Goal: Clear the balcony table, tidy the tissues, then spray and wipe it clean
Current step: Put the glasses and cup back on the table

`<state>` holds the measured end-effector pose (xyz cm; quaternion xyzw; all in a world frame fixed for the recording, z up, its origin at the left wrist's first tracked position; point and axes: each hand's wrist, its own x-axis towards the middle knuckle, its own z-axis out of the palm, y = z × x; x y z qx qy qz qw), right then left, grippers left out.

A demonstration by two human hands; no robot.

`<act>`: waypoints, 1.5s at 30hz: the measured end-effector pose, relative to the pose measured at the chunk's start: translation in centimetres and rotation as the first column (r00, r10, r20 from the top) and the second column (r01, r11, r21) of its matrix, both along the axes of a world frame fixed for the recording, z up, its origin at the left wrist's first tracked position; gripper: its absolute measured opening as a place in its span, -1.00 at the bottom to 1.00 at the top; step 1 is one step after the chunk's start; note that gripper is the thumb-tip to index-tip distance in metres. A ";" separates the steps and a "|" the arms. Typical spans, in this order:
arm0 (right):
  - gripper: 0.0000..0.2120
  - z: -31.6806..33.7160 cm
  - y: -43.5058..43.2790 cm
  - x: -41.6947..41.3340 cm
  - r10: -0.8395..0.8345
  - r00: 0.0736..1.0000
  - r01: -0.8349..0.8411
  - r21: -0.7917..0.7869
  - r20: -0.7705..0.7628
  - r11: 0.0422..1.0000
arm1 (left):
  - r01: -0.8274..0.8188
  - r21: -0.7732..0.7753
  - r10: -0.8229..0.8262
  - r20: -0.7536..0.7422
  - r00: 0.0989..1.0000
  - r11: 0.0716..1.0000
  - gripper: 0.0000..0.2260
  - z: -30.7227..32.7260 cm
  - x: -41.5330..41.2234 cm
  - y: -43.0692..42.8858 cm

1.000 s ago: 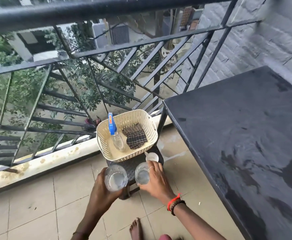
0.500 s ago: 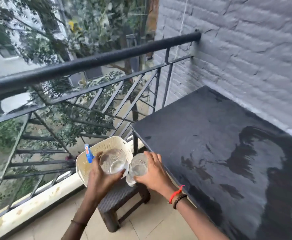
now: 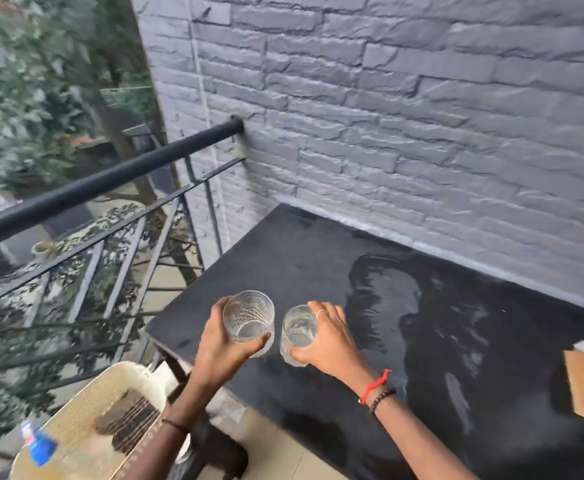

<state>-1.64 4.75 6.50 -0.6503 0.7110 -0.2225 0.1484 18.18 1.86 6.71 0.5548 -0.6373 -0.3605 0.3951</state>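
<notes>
Red thread (image 3: 374,385), beaded bracelet (image 3: 382,398), ring (image 3: 322,313), dark wristband (image 3: 176,425)

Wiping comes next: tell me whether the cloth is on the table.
No, the cloth lies in the basket beside the table.

The table (image 3: 318,258) top lies flat and open from the hands back to the wall (image 3: 422,133), so a hand can pass over it there and off to the right, as far as the box (image 3: 583,386) at the right edge. The wall shuts off the far side, and the railing (image 3: 110,174) shuts off the left, just beside the table's corner. The left hand (image 3: 221,341) holds the left glass (image 3: 249,317) and the right hand (image 3: 328,341) the right glass (image 3: 297,329), close together over the near corner, and the basket (image 3: 76,407) sits low under the left arm.
</notes>
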 end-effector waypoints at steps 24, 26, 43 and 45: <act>-0.16 -5.2 1.6 -27.2 -0.522 0.850 0.527 0.179 -0.077 0.831 | 0.426 0.254 -0.450 0.042 0.892 0.868 -0.29 -8.5 -30.2 -7.8; -0.18 -5.5 1.6 -27.6 -0.529 0.844 0.536 0.180 -0.087 0.825 | 0.418 0.255 -0.441 0.042 0.896 0.872 -0.29 -8.9 -30.6 -8.0; -0.15 -7.1 1.8 -28.8 -0.570 0.809 0.588 0.217 -0.143 0.779 | 0.389 0.283 -0.402 -0.012 0.915 0.877 -0.23 -11.0 -30.6 -9.1; -0.15 -7.0 2.0 -28.9 -0.572 0.804 0.594 0.219 -0.160 0.774 | 0.394 0.287 -0.404 -0.027 0.914 0.873 -0.25 -10.9 -30.4 -9.2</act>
